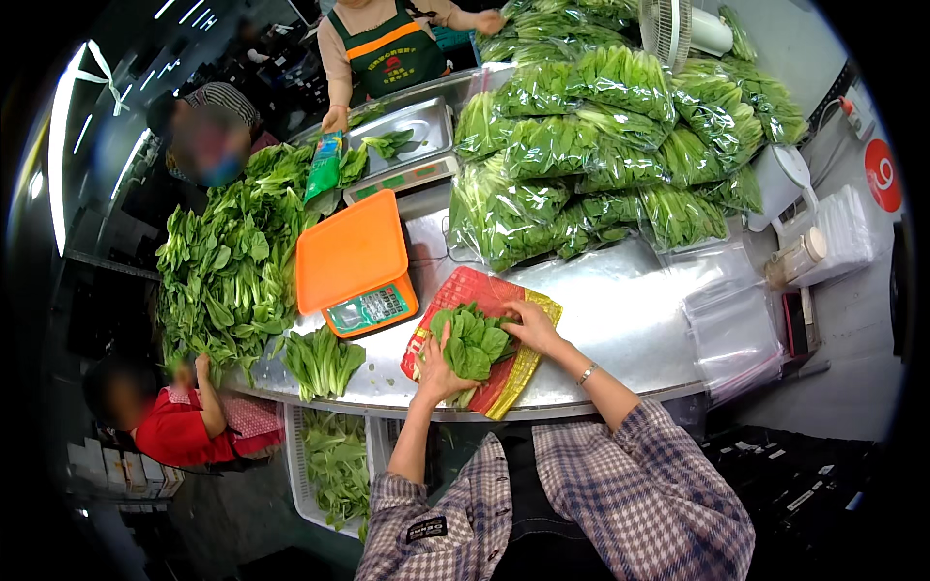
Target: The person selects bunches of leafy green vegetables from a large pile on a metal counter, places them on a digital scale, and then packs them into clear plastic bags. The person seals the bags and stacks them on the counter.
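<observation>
A bunch of leafy greens lies over a red and yellow plastic bag at the table's front edge. My left hand grips the bunch from its left side, fingers up along the leaves and thumb across the lower part. On the right, my right hand has its curled fingertips at the leaves' edge, above the bag; whether they pinch anything is hidden. Just left of the bag stands an orange digital scale with a bare orange pan. A smaller loose bunch of greens rests in front of it.
A heap of loose greens covers the table's left. Clear bags of greens are piled at the back, near a fan. Flat plastic bags lie right. Co-workers stand across and left; one holds a green packet by a steel-pan scale.
</observation>
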`<control>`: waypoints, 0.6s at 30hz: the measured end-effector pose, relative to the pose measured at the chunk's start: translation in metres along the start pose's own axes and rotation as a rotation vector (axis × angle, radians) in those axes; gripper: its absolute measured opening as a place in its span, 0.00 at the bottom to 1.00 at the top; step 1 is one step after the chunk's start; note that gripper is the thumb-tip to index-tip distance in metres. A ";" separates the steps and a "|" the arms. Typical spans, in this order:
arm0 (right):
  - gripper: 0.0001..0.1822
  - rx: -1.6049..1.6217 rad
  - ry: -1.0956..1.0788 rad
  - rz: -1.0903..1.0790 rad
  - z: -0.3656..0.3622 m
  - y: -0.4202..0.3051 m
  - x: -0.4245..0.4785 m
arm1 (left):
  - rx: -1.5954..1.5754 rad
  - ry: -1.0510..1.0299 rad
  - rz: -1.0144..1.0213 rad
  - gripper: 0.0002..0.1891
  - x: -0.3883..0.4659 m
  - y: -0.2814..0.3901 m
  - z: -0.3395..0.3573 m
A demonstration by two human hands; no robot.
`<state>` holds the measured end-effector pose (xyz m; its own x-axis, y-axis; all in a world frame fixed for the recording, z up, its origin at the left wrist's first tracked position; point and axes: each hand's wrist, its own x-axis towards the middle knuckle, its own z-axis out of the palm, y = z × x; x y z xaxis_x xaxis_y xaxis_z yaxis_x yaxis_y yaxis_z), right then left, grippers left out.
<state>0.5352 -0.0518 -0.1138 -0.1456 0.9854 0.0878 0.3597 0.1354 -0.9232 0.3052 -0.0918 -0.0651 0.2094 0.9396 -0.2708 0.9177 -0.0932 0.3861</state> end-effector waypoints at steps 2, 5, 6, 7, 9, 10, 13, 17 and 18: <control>0.14 -0.077 -0.111 0.089 -0.007 -0.008 -0.002 | 0.003 -0.002 -0.018 0.73 0.002 0.000 0.000; 0.11 -0.088 0.046 -0.214 -0.003 0.017 -0.008 | 0.006 -0.005 -0.015 0.73 0.001 0.000 0.002; 0.10 -0.003 0.189 -0.113 -0.004 0.033 -0.006 | 0.007 0.003 -0.005 0.73 0.002 -0.002 0.004; 0.08 0.079 0.331 -0.018 -0.010 0.043 0.000 | 0.007 0.018 0.005 0.73 0.002 -0.003 0.005; 0.07 0.607 0.730 0.452 -0.034 0.060 0.016 | 0.007 -0.004 -0.009 0.73 0.002 0.002 0.001; 0.06 0.630 0.805 0.357 -0.038 0.028 0.020 | 0.008 -0.015 -0.022 0.73 0.001 0.003 0.000; 0.13 -0.034 0.239 -0.321 0.025 -0.087 -0.006 | 0.032 -0.034 -0.019 0.72 0.004 0.001 0.001; 0.14 0.143 -0.237 -0.748 0.048 -0.158 -0.057 | -0.008 0.043 -0.050 0.70 -0.014 0.000 -0.001; 0.14 0.283 -0.273 -0.681 0.028 -0.154 -0.054 | 0.047 0.025 0.009 0.69 -0.002 -0.004 0.005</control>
<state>0.4621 -0.1288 0.0129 -0.4842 0.6295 0.6077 -0.1338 0.6331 -0.7624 0.3024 -0.0945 -0.0708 0.2100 0.9464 -0.2455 0.9309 -0.1168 0.3462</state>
